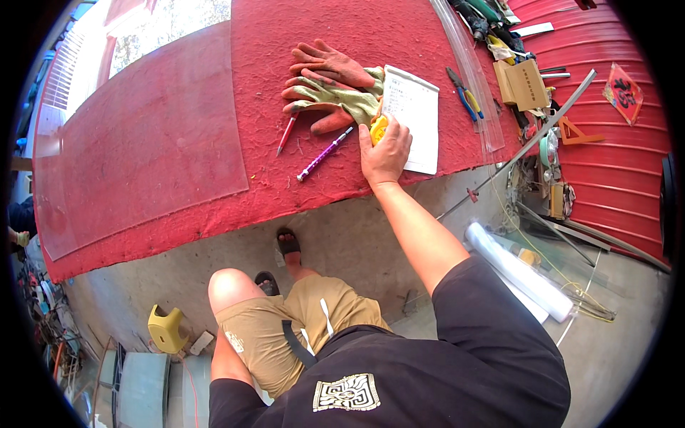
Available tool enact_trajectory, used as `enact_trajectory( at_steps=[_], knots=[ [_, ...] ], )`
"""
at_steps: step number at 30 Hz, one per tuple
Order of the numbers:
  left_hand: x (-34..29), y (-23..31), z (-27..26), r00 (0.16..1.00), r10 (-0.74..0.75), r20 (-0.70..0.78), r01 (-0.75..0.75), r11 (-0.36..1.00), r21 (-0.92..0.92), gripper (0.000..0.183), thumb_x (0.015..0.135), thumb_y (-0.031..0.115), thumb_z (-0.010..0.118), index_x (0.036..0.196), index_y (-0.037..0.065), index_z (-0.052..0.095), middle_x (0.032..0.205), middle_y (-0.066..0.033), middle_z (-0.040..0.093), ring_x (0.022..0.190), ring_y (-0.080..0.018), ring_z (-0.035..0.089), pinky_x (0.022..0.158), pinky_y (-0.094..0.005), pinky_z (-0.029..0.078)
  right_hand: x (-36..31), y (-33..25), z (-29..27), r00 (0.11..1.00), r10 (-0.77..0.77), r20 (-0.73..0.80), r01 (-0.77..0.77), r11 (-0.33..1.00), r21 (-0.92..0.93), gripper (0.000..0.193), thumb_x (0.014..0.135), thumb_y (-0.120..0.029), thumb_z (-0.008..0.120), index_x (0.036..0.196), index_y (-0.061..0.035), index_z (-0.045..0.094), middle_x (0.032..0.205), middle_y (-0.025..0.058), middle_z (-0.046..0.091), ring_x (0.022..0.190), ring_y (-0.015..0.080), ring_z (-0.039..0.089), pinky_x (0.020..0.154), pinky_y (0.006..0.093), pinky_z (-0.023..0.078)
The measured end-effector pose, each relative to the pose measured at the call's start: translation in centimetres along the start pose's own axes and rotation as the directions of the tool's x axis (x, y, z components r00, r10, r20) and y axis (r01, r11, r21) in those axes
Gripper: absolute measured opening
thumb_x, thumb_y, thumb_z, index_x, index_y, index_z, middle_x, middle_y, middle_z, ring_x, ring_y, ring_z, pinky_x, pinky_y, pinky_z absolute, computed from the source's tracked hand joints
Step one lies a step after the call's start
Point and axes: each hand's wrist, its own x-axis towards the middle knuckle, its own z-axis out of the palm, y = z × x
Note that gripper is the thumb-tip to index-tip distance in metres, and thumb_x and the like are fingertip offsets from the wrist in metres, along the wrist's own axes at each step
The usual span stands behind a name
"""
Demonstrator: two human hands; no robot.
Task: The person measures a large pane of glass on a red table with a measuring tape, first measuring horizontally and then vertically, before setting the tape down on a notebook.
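We find the right hand (385,153) stretched forward over the red-carpeted bench (342,185), palm down, fingers curled loosely over a yellow tape measure (378,128). The tape measure sits on the carpet between a pair of work gloves (332,89) and a white sheet of paper (414,118); only its upper left part shows past the fingers. We cannot tell whether the hand grips it firmly or merely rests on it. The thumb lies on the glove side, the remaining fingers overlap the near edge of the paper.

The left hand is not in view; only the upper sleeve of a dark shirt appears at the lower edge.

Just left of the hand lie a purple pen-like tool (325,153) and a red pencil (287,133), both slanted, apart from one another. A large clear glass sheet (135,135) covers the left part of the bench. A narrow clear strip (471,78) runs along the right side of the paper, with blue-handled pliers (464,94) between them. A small cardboard box (524,84) stands farther right. On the concrete floor, a white roll (517,271) lies to the right and a yellow stool (168,328) to the lower left.
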Motion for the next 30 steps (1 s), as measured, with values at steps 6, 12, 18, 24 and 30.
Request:
enact_trajectory(
  at_steps=[6, 12, 18, 24, 30],
  knots=[
    [0.2, -0.2, -0.1, 1.0, -0.01, -0.001, 0.01, 1.0, -0.004, 0.048, 0.1, 0.042, 0.061, 0.127, 0.003, 0.071, 0.123, -0.0167, 0.073, 0.112, -0.0291, 0.07, 0.1, -0.043, 0.053, -0.1, -0.2, 0.0, 1.0, -0.005, -0.002, 0.005, 1.0, -0.013, 0.06, 0.09, -0.045, 0.074, 0.131, -0.0055, 0.055, 0.116, 0.019, 0.058, 0.106, 0.0398, 0.056, 0.095, 0.0513, 0.045],
    [-0.4, -0.6, -0.2, 1.0, -0.014, -0.001, 0.014, 1.0, -0.014, 0.048, 0.1, 0.042, 0.061, 0.127, 0.004, 0.071, 0.124, -0.0166, 0.073, 0.113, -0.0289, 0.07, 0.1, -0.0429, 0.053, 0.0, 0.4, 0.6, 0.998, -0.055, -0.025, 0.054, 0.998, -0.018, 0.055, 0.088, -0.038, 0.077, 0.124, -0.0028, 0.055, 0.109, 0.0205, 0.058, 0.103, 0.0408, 0.055, 0.091, 0.0525, 0.044],
    [-2.6, -1.1, -0.2, 0.999, -0.013, -0.033, 0.011, 0.998, -0.055, 0.048, 0.1, 0.042, 0.061, 0.127, 0.004, 0.071, 0.124, -0.0164, 0.073, 0.113, -0.0288, 0.069, 0.101, -0.0428, 0.053, 0.0, -0.5, 0.3, 0.997, -0.082, 0.011, 0.082, 0.996, -0.018, 0.052, 0.095, -0.036, 0.073, 0.131, -0.003, 0.057, 0.118, 0.0212, 0.061, 0.112, 0.0423, 0.057, 0.097, 0.0525, 0.045],
    [-3.7, -1.2, 1.1, 0.999, -0.021, -0.043, 0.018, 0.997, -0.072, 0.047, 0.1, 0.042, 0.06, 0.127, 0.004, 0.072, 0.125, -0.0163, 0.073, 0.114, -0.0286, 0.069, 0.101, -0.0427, 0.052, -0.3, -0.8, 0.1, 0.999, -0.042, 0.003, 0.043, 0.999, -0.024, 0.051, 0.097, -0.037, 0.071, 0.133, -0.0039, 0.056, 0.119, 0.0205, 0.062, 0.113, 0.0423, 0.058, 0.098, 0.0519, 0.045],
    [-3.6, -1.1, 1.9, 0.999, -0.028, -0.041, 0.026, 0.998, -0.057, 0.047, 0.1, 0.042, 0.06, 0.127, 0.005, 0.072, 0.125, -0.0162, 0.073, 0.114, -0.0284, 0.069, 0.101, -0.0426, 0.052, -0.2, -0.9, 0.0, 0.999, -0.036, 0.028, 0.037, 0.999, -0.016, 0.052, 0.098, -0.039, 0.069, 0.133, -0.0029, 0.055, 0.121, 0.0212, 0.061, 0.114, 0.0422, 0.057, 0.1, 0.0516, 0.044]
  ],
)
